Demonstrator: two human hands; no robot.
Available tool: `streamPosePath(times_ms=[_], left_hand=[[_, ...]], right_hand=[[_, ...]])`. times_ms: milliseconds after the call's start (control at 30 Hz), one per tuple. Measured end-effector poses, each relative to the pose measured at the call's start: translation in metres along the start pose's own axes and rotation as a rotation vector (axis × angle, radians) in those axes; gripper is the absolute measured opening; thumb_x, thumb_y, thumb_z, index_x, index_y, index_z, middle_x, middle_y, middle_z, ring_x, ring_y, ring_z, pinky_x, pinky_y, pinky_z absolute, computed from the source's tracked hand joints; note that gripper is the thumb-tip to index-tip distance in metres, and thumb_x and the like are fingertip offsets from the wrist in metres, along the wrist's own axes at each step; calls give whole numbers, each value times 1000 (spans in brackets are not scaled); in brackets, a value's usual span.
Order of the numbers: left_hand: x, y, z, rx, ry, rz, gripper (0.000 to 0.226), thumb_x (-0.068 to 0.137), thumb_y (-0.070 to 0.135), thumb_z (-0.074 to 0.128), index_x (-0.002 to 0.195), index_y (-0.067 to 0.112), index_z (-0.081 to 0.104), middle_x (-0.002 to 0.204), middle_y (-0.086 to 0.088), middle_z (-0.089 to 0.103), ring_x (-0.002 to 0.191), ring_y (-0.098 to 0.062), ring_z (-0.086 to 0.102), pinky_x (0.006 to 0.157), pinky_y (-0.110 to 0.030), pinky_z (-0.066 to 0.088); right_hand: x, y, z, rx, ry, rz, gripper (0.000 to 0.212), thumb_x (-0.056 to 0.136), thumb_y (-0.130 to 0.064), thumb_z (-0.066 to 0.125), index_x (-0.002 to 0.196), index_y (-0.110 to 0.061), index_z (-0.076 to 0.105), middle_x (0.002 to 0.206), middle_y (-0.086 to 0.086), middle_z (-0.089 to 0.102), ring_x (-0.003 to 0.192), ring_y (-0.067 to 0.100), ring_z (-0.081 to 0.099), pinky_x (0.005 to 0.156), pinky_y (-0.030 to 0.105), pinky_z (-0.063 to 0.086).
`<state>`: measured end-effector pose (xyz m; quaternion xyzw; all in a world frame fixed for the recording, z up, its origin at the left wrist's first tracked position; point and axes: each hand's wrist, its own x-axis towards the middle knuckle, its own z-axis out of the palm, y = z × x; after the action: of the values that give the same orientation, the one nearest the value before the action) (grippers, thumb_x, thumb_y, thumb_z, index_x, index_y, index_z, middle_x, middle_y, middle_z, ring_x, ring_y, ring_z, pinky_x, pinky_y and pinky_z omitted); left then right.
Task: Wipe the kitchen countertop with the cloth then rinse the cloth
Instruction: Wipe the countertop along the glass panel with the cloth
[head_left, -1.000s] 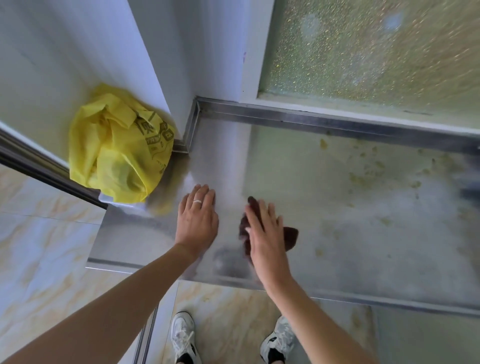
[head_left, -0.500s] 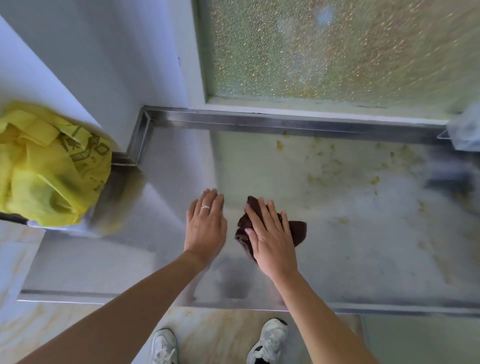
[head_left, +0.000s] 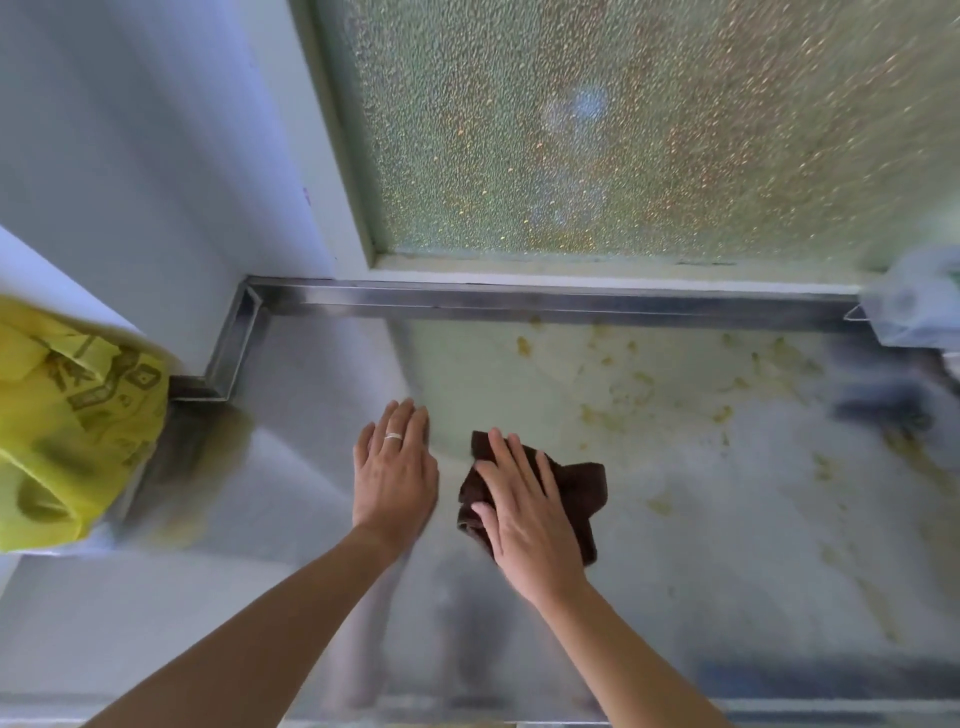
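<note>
Head view: dark brown cloth (head_left: 576, 488) crumpled, countertop (head_left: 727, 519) stained.

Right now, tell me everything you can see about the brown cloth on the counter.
The cloth is dark brown, looks like soft terry fabric, and lies crumpled in loose folds, not spread flat. It sits on the steel countertop, left of the yellowish stains. The right hand lies flat on top of it, fingers spread, covering its left part. The left hand rests beside it, not touching.
</note>
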<state>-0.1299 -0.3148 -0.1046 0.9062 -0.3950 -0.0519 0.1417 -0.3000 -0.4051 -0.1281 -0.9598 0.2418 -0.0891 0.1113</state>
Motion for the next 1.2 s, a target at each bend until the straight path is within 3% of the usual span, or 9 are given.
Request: streamPosePath(times_ms=[167,667,867,1033,1200], left_hand=[[30,1,7,58,-55,-17,55,98,20,41,153,18,36,163,-4,33,156,-24,18,125,-47,18],[37,2,12,78,8,-3,53,93,23,43,144,13,48,155,-8,44,151,-30,28,121,-48,23],[35,5,9,65,15,3,54,91,23,40,143,10,50,153,-11,47,149,-31,31,120,-50,27],[33,11,6,37,33,-6,53,92,24,32,136,9,57,146,-10,54,146,-32,38,117,-55,32],[41,35,4,-18,72,56,41,89,21,40,124,14,60,135,-6,60,139,-31,46,115,-56,35]], right_hand=[[42,7,13,20,32,29,35,109,-34,40,137,-17,52,165,7,32,156,26,23,123,48,26],[176,39,22,68,127,277,30,107,-29,39,131,-18,51,163,6,36,154,24,27,124,47,23],[174,59,14,63,157,390,29,106,-27,40,131,-16,50,164,8,34,154,27,26,124,49,21],[146,114,-8,34,134,491,28,107,-26,40,133,-17,48,165,9,32,156,28,21,125,51,18],[111,159,-35,176,272,630,28,108,-21,37,128,-8,51,152,18,47,148,38,35,120,56,31]])
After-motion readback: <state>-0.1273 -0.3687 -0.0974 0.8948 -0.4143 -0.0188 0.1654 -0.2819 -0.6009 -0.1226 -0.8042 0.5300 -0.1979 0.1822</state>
